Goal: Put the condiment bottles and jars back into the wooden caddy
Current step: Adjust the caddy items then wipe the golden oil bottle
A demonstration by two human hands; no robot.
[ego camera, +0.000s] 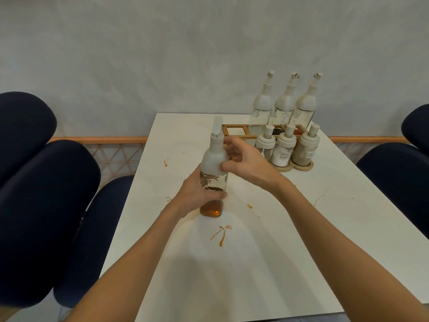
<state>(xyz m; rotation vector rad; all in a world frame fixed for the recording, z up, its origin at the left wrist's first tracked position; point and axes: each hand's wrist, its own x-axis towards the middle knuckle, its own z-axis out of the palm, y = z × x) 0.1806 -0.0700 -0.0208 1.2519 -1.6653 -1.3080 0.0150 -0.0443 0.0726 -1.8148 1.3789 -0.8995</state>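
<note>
A glass bottle [214,159] with a white spout top and amber liquid at its bottom stands upright on the white table [290,240]. My left hand [197,194] is wrapped around its glass body. My right hand [246,163] touches the white upper part with spread fingers. At the table's far end stands the wooden caddy [234,131], with an empty square slot at its left. Three tall white-topped bottles [284,105] stand in its back row. Three small jars [284,147] with white lids sit in its front holders.
Orange sauce stains [221,233] mark the table near the bottle. Dark blue chairs stand at the left [46,205] and the right [399,177]. A pale wall with a wooden rail [97,139] runs behind the table.
</note>
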